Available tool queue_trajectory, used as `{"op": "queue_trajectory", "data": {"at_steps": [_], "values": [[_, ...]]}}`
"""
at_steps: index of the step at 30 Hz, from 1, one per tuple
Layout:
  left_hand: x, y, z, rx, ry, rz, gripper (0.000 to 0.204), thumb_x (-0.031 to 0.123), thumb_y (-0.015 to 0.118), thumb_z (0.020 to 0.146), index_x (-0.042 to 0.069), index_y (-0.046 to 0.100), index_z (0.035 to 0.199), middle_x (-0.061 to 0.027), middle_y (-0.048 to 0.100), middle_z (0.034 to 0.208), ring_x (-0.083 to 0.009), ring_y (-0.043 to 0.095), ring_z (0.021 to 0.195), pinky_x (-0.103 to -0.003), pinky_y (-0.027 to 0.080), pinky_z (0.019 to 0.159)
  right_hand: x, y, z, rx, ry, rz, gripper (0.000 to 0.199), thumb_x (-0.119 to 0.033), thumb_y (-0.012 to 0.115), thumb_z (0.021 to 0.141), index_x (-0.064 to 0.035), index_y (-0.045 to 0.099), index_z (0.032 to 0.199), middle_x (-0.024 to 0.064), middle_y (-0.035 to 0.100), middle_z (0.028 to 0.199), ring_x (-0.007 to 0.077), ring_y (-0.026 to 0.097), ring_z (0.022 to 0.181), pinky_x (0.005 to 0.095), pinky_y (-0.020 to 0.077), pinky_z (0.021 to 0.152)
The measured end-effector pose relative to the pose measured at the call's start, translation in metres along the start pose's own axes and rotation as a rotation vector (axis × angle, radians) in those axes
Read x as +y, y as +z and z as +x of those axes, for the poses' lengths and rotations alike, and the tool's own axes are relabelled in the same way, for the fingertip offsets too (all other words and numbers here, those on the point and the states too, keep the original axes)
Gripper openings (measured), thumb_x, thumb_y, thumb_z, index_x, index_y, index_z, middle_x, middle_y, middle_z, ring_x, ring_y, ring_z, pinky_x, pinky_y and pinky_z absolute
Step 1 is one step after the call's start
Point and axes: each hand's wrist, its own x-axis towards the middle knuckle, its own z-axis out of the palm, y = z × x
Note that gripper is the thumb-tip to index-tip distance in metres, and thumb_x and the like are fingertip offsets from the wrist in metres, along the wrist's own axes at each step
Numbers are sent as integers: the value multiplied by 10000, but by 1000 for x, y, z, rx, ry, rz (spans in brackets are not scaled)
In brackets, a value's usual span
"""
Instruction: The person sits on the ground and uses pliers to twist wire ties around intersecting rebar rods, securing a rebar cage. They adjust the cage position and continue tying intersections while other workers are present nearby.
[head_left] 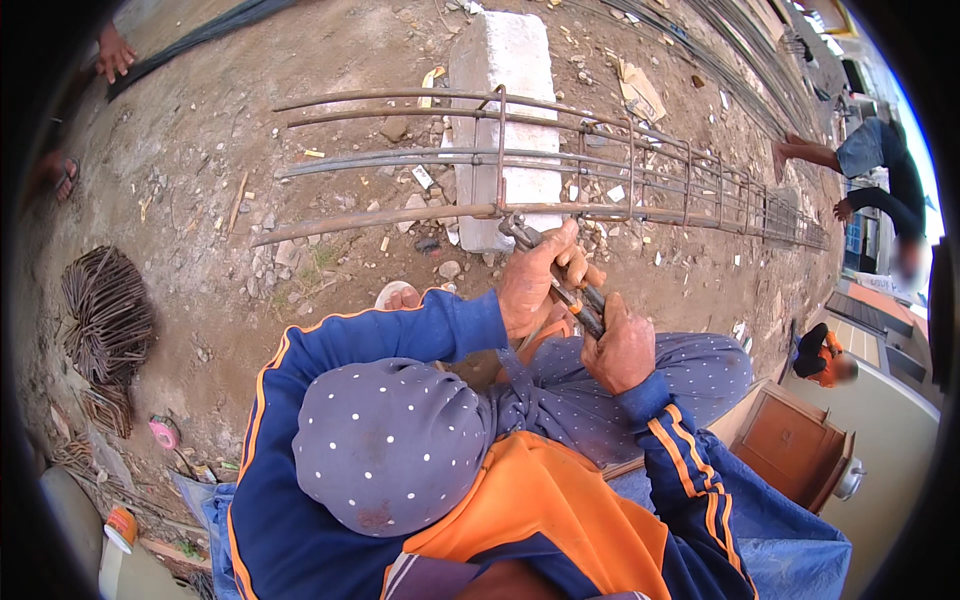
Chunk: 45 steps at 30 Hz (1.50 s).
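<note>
Closest in, at six o'clock, blue sleeves with orange stripes and knees in dotted blue cloth (390,440) fill the lower frame. Just above centre, both hands meet on a pair of pliers (560,280). The left hand (535,285) is wrapped around the upper part of the tool, fingers curled tight over it. The right hand (622,350) sits at four o'clock from the left, touching it, fingers closed around the handles. The pliers' head points up toward eleven o'clock and bites right at the nearest bar of the rebar cage (520,160), where an upright tie ring (500,150) crosses that bar. Whether wire sits in the bite is too small to tell.

The cage lies on its side across the dirt, running from nine o'clock off toward three o'clock, resting over a pale concrete block (505,60) at twelve o'clock. At nine o'clock, well apart, a heap of bent steel rings (105,315) lies on the ground. Down at seven o'clock, a pink roll (163,433). At four o'clock stands a wooden cabinet (795,445). Farthest out, at two o'clock, another person (880,165) bends over.
</note>
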Motion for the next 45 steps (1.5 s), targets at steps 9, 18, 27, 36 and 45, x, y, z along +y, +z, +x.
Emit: {"op": "queue_trajectory", "data": {"at_steps": [9,18,27,36,45], "values": [[15,-23,-26,-371,-117,-65,429,462,471,1037,117,524,786,-57,603,698,-265,664,805,-461,536,870,-28,22,-27,-1266,546,2275,315,-159,518,1007,75,571,1210,-32,382,661,71,351,502,253,277,427],[7,-2,-24,136,-30,80,473,477,444,1053,153,442,709,-29,497,572,-220,606,595,-379,530,638,-41,-13,-39,-146,-42,718,809,-189,788,734,102,402,1383,276,520,1281,383,590,1117,409,545,842],[17,-13,-25,-108,3,165,335,379,546,1029,78,594,889,-99,655,757,-257,697,866,-411,555,845,-35,13,-31,-430,151,1109,368,-215,661,960,28,550,1213,55,577,738,176,524,578,310,429,505],[14,-8,-28,7,-84,23,493,519,418,1054,157,424,719,10,434,541,-199,580,539,-451,577,701,-35,-4,-35,-794,641,1432,548,-414,662,964,35,560,1261,139,692,907,222,682,651,323,534,582],[26,-13,-32,34,-64,389,315,378,558,1026,93,577,893,-35,589,717,-213,681,750,-386,586,755,-33,29,-52,-173,117,700,720,-495,641,938,107,509,1311,151,661,816,250,634,564,361,505,509]]}}
